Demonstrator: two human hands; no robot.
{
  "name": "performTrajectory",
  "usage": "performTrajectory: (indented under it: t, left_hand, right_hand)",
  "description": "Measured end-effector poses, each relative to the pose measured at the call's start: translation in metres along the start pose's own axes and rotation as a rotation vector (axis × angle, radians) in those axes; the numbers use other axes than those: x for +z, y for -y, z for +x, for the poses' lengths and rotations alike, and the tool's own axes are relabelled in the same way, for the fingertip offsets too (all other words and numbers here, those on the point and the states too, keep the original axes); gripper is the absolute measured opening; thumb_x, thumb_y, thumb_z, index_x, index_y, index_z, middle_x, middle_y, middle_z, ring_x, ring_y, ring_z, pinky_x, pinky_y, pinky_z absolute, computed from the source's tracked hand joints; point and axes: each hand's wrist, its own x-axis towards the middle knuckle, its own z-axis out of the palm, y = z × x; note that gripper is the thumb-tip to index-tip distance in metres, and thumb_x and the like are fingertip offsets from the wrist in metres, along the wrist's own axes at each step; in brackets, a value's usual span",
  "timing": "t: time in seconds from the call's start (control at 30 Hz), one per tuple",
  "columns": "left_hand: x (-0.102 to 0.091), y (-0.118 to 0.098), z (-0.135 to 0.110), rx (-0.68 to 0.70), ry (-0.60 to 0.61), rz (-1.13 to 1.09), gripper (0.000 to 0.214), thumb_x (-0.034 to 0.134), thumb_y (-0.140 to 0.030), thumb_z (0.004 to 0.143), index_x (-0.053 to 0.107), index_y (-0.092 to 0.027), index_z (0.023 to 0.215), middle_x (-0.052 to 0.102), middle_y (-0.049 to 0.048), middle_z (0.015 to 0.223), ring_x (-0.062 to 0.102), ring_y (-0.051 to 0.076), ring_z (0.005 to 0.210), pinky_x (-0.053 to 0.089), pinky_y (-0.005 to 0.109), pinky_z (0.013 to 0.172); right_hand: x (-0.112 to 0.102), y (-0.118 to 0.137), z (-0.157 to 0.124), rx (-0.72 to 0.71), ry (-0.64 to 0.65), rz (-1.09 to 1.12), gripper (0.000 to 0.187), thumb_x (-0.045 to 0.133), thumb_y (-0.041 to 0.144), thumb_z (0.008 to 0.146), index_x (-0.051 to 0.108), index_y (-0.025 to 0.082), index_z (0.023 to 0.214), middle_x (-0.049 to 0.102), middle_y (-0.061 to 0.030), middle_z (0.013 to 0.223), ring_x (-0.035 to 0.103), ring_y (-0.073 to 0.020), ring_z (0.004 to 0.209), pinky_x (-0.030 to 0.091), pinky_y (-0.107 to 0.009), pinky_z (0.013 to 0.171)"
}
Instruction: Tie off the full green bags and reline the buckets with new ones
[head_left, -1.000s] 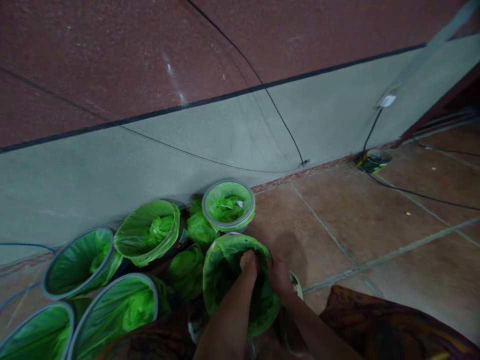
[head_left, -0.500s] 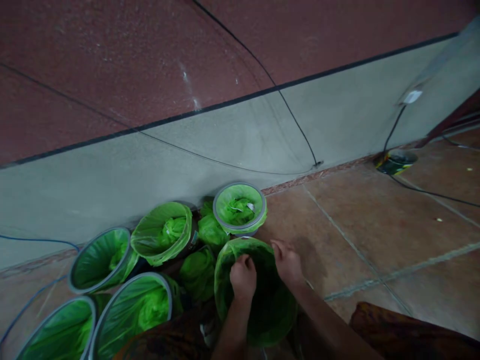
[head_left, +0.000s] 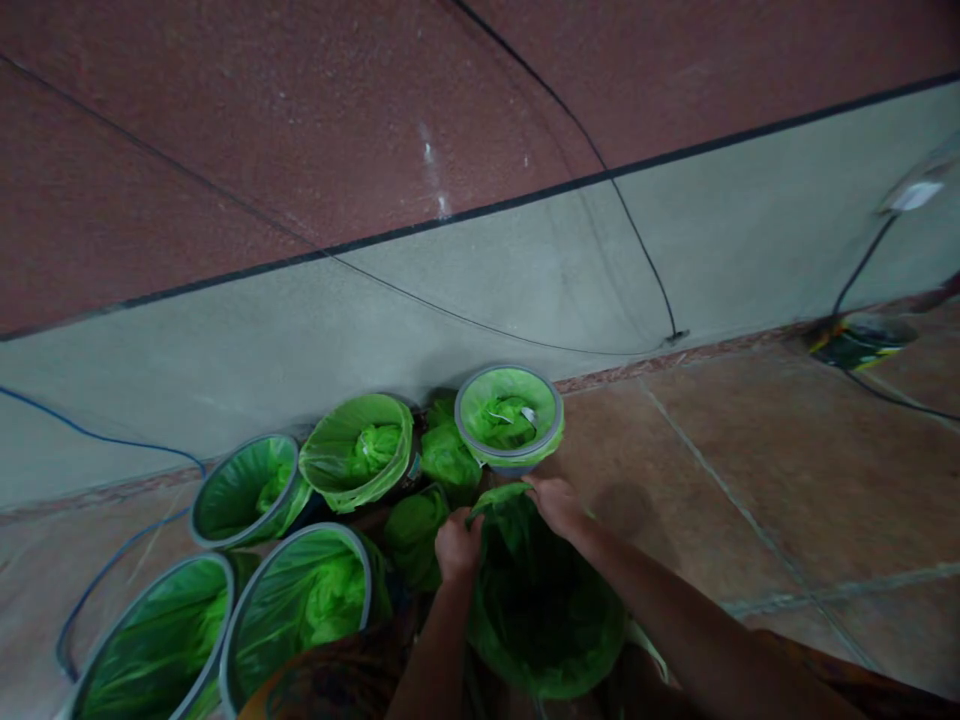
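Note:
A bin [head_left: 551, 600] lined with a thin green plastic bag stands right in front of me. At its far rim, my left hand [head_left: 458, 545] is closed on the edge of the green bin liner [head_left: 504, 497]. A short way to the right, my right hand [head_left: 556, 505] pinches the same edge. Between the two hands the plastic is stretched up in a fold. The inside of this bin is dark. Just beyond my hands stands a small grey-rimmed bin [head_left: 510, 415], lined in green with a crumpled green bag inside.
More green-lined bins stand to the left, including one by the wall [head_left: 356, 450] and a grey-rimmed one [head_left: 300, 610]. Bunched green bags [head_left: 448, 455] lie between them. A blue cable [head_left: 112, 440] runs at far left. A dark tin [head_left: 859, 340] sits on the tiles at right.
My left hand has moved left, from over the bin's opening to its far rim. The liner edge is now pulled up between both hands. The whole view has shifted slightly.

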Motion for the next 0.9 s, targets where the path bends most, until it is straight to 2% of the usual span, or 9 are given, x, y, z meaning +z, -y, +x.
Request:
performTrajectory:
  t: [0.17,0.23,0.33,0.43,0.5,0.6,0.77,0.83,0.9]
  left_hand:
    - [0.003,0.008,-0.017,-0.086,-0.008,0.059,0.025,0.052,-0.031,0.092,0.066,-0.018,0.109,0.072,0.0116,0.105,0.068,0.024,0.101,0.048,0.027,0.082]
    - [0.002,0.009,-0.022,-0.105,0.001,0.057,0.028,0.054,-0.026,0.090,0.063,-0.017,0.115,0.070,0.0130,0.112,0.067,0.024,0.105,0.049,0.027,0.085]
    - [-0.002,0.008,-0.025,-0.080,-0.045,-0.035,0.053,0.063,-0.023,0.083,0.051,-0.014,0.134,0.060,0.0152,0.132,0.058,0.023,0.121,0.045,0.027,0.097]
    - [-0.010,0.010,-0.024,-0.167,-0.078,-0.211,0.065,0.064,-0.035,0.084,0.043,-0.010,0.140,0.057,0.0175,0.137,0.055,0.023,0.126,0.044,0.026,0.100]
    - [-0.014,0.015,-0.022,-0.278,-0.093,-0.331,0.053,0.049,-0.040,0.092,0.050,-0.010,0.136,0.063,0.0169,0.129,0.061,0.022,0.119,0.048,0.025,0.094]
    - [-0.016,0.025,-0.019,-0.350,-0.090,-0.443,0.049,0.031,-0.037,0.098,0.069,-0.010,0.111,0.073,0.0157,0.106,0.069,0.023,0.100,0.050,0.026,0.081]
    - [-0.005,0.032,-0.019,-0.276,-0.054,-0.469,0.046,0.037,-0.033,0.094,0.074,-0.013,0.074,0.071,0.0090,0.068,0.066,0.019,0.069,0.044,0.025,0.062]
    - [0.001,0.031,-0.020,-0.231,-0.066,-0.445,0.045,0.042,-0.034,0.093,0.072,-0.012,0.068,0.067,0.0059,0.061,0.062,0.017,0.064,0.040,0.023,0.058]
    - [0.005,0.030,-0.022,-0.197,-0.086,-0.431,0.042,0.045,-0.035,0.093,0.073,-0.011,0.072,0.068,0.0052,0.063,0.062,0.015,0.065,0.039,0.022,0.059]
  right_hand:
    - [0.002,-0.005,-0.004,0.090,0.053,-0.178,0.032,0.046,0.024,0.094,0.063,0.016,0.120,0.074,-0.0124,0.100,0.068,-0.0242,0.092,0.045,-0.029,0.080]
    - [0.002,-0.004,-0.007,0.104,0.073,-0.219,0.034,0.043,0.023,0.095,0.061,0.013,0.123,0.073,-0.0140,0.100,0.068,-0.0249,0.092,0.045,-0.030,0.079]
    - [0.000,0.002,-0.012,0.100,0.024,-0.261,0.038,0.047,0.019,0.091,0.058,0.010,0.126,0.070,-0.0178,0.111,0.064,-0.0279,0.102,0.044,-0.033,0.085]
    - [-0.009,0.020,-0.016,0.018,-0.104,-0.267,0.044,0.052,0.018,0.087,0.056,0.012,0.131,0.062,-0.0184,0.127,0.055,-0.0311,0.117,0.038,-0.039,0.098]
    - [-0.015,0.038,-0.013,-0.090,-0.126,-0.236,0.041,0.050,0.021,0.090,0.059,0.015,0.129,0.061,-0.0152,0.129,0.053,-0.0295,0.120,0.035,-0.040,0.103]
    - [-0.017,0.065,-0.001,-0.276,0.004,-0.213,0.032,0.045,0.022,0.094,0.066,0.018,0.119,0.067,-0.0110,0.119,0.056,-0.0241,0.114,0.036,-0.035,0.102]
    - [-0.004,0.077,0.021,-0.367,0.265,-0.257,0.028,0.047,0.024,0.093,0.074,0.018,0.099,0.073,-0.0095,0.103,0.065,-0.0220,0.099,0.043,-0.030,0.088]
    - [0.001,0.069,0.027,-0.378,0.295,-0.234,0.029,0.047,0.024,0.094,0.075,0.019,0.098,0.074,-0.0080,0.100,0.066,-0.0207,0.097,0.044,-0.028,0.085]
    - [0.004,0.060,0.030,-0.388,0.290,-0.201,0.029,0.048,0.025,0.094,0.075,0.020,0.101,0.075,-0.0068,0.104,0.067,-0.0197,0.099,0.043,-0.027,0.086]
